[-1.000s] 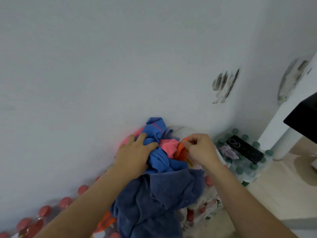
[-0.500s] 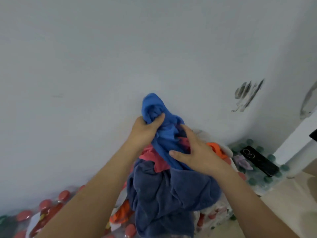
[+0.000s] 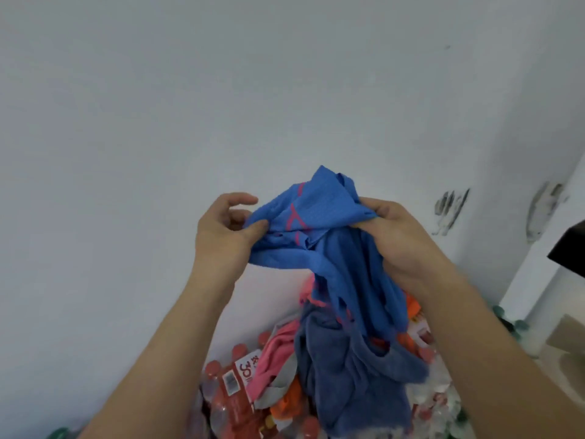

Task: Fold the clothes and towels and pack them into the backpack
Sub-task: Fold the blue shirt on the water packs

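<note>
The blue mesh garment [image 3: 316, 223] is up off the pile now, and the right hand [image 3: 399, 239], flat a moment ago, grips its right edge. The left hand [image 3: 224, 236] pinches the left edge. Its bunched shape is unreadable, and its tail hangs to the dark blue towel [image 3: 348, 369].

1. The blue garment [image 3: 316, 223] hides the fingertips of the right hand [image 3: 402, 245].
2. The dark blue towel [image 3: 348, 375] runs off the bottom edge; so do both forearms.
3. The bottle pack [image 3: 228, 397] lies partly under clothes; its label print is too blurred to read.
4. A black object [image 3: 569, 258] is cut by the right edge.
</note>
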`<state>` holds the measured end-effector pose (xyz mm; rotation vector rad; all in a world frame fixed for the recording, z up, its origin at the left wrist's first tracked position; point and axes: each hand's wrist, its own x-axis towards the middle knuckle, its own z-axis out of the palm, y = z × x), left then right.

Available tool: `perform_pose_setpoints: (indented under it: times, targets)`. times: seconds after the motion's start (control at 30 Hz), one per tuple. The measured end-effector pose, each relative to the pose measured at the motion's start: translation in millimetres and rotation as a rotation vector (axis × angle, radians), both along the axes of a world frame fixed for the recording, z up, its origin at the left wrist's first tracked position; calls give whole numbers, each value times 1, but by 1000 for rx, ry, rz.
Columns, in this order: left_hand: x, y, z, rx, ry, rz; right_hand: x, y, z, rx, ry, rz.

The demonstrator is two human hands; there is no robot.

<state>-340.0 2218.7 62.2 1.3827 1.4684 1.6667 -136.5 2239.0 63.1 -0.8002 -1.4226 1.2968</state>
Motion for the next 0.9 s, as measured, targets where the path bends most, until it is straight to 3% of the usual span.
perform_pose_setpoints:
  times: [0.07,0.1,0.17,0.23,0.3,0.43,0.5,0.63,0.7,0.8,0.9]
  targets:
    - [-20,-17,4,31,230,106,-10,-13,18,11,-4,-25]
    - [-25,-29,9,71,230,63,-15,-19,25,36,-55,-39]
    - [-25,-54,23,97,145,-226,-26,-33,39,99,-179,-38]
    - [-19,-69,34,82,208,-418,-37,-49,51,153,-221,9]
    - [-19,-77,40,124,215,-362,-49,-66,57,205,-237,55]
    - [-33,-98,57,83,-48,-152,-54,-85,53,309,-314,-29]
    - [-41,-109,65,81,-131,-82,-43,-92,44,258,-428,87]
    - [-45,-136,79,71,-186,36,-19,-103,10,15,-686,629]
    - [-38,-153,79,41,-191,-4,-20,-108,-5,52,-682,650]
    - [-22,-177,65,-31,-114,-107,-47,-128,-16,107,-445,600]
    - [-19,-196,52,-45,-97,-101,-87,-154,-46,134,-347,683]
